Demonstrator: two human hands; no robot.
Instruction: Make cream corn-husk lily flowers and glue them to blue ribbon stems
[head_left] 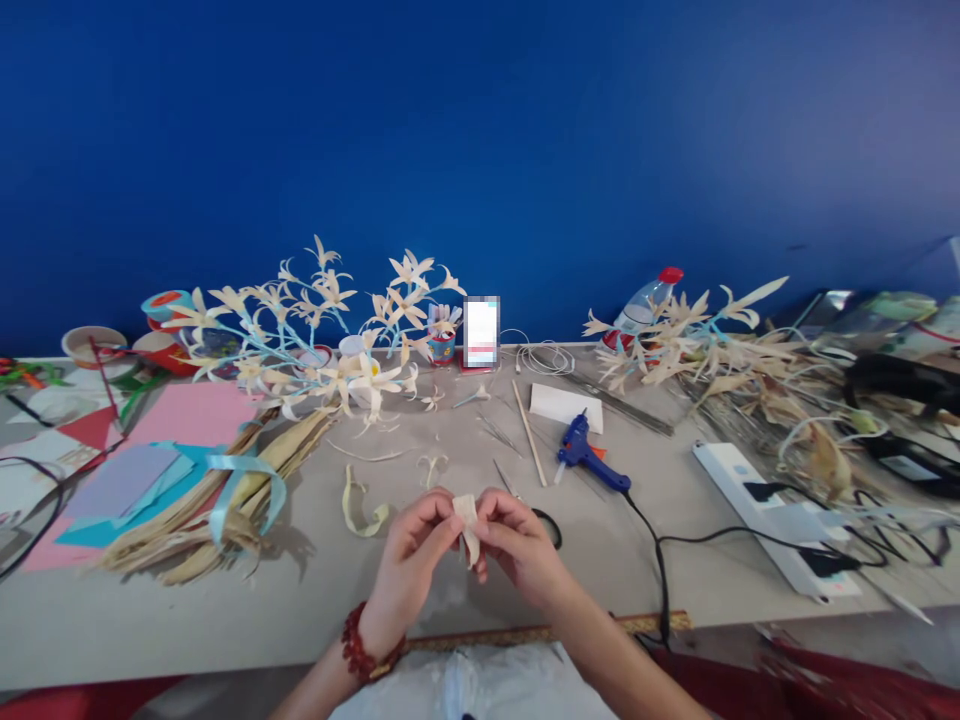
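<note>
Both of my hands meet over the front middle of the grey table (315,600). My left hand (409,565) and my right hand (517,545) pinch a small pale strip of dried husk (468,525) between their fingertips, fingers closed on it. A red bead bracelet (358,650) sits on my left wrist. Black-handled scissors (536,510) lie just behind my right hand. A curled husk strip (360,505) lies to the left of my left hand.
A bundle of husk flowers tied with light blue ribbon (247,480) lies at left over coloured paper (172,430). A blue glue gun (589,460) with black cord, a white power strip (780,520), more husk flowers (690,340), a bottle (645,300) and a phone (481,332) stand further back.
</note>
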